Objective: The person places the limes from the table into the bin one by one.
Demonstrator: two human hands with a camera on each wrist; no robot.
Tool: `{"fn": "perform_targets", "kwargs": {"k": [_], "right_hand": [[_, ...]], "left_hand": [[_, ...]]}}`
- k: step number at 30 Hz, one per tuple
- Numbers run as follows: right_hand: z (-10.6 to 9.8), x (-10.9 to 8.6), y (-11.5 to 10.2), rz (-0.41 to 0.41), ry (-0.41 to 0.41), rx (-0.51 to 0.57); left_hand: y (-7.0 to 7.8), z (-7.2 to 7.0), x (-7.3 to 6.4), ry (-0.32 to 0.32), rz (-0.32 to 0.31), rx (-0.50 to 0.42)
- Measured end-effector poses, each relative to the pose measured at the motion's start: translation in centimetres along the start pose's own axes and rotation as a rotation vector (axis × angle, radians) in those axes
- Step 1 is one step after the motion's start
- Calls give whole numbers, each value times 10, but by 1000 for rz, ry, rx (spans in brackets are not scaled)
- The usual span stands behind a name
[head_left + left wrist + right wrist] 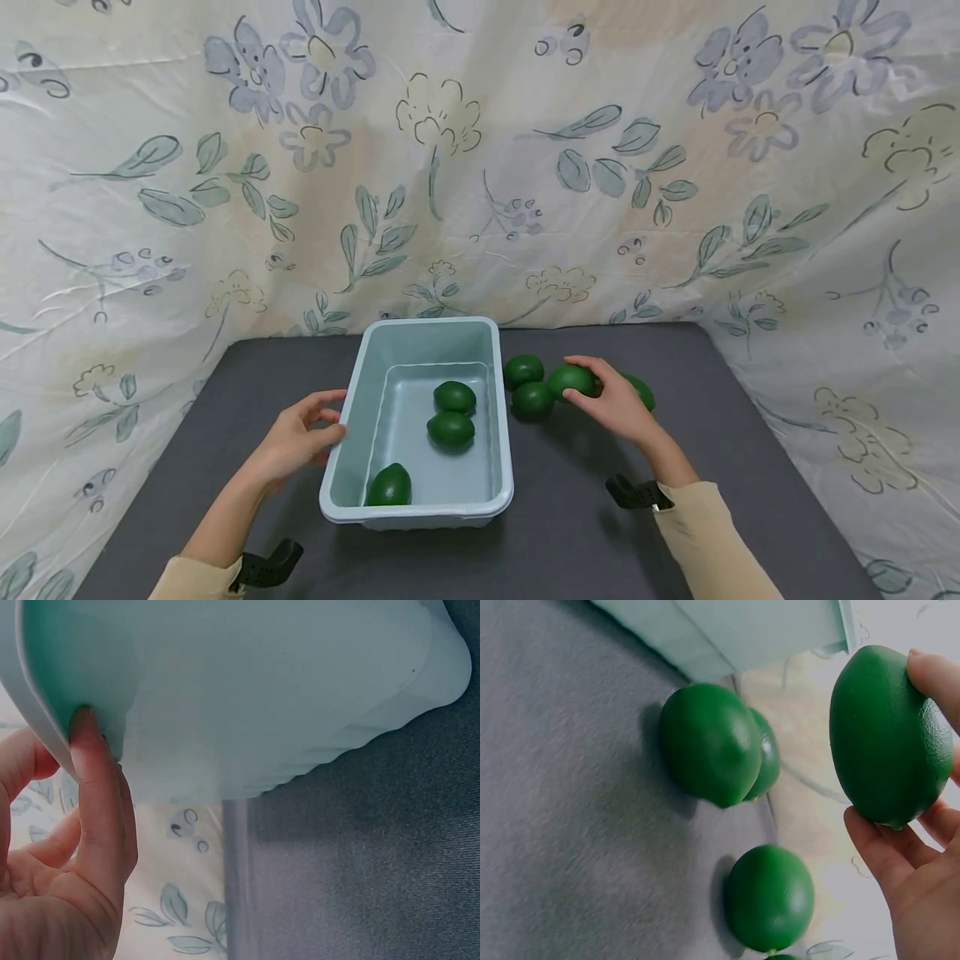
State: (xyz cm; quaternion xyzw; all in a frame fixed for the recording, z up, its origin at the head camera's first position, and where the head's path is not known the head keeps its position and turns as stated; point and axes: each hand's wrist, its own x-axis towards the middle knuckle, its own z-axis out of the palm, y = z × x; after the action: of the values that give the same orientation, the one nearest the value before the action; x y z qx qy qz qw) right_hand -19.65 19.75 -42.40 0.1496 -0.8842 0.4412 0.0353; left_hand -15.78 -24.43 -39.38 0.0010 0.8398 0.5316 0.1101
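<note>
A pale blue plastic bin (420,511) stands on the dark table, with three green limes inside: two (454,397) (451,430) near its right side and one (390,486) in the near left corner. My left hand (300,429) holds the bin's left rim, fingers against the wall under the lip in the left wrist view. To the right of the bin, my right hand (613,404) grips a lime (885,739) between thumb and fingers, raised off the table. Two limes (523,371) (533,402) lie between it and the bin.
Another lime (640,391) sits beyond my right hand, partly hidden by it. In the right wrist view a lime (769,898) rests on the table, with part of one more below it. A floral cloth (480,192) hangs behind the dark table (570,517).
</note>
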Motion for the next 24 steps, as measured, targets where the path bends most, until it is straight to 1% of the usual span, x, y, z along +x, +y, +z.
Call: {"fn": "perform_targets", "kwargs": {"k": [3,6,10,16,24], "right_hand": [[2,7,7,-24,5,-3],[2,13,7,-38,7,13],[2,18,-1,-46,1,8],[2,27,-12,-94,-1,4],[5,40,-29,-92,-20,1]], "left_hand": [[0,1,1,0,0,0],[0,1,1,-1,0,-1],[0,1,1,1,-1,-2],[0,0,1,1,-1,-3],[0,0,0,9,-3,-2]]}}
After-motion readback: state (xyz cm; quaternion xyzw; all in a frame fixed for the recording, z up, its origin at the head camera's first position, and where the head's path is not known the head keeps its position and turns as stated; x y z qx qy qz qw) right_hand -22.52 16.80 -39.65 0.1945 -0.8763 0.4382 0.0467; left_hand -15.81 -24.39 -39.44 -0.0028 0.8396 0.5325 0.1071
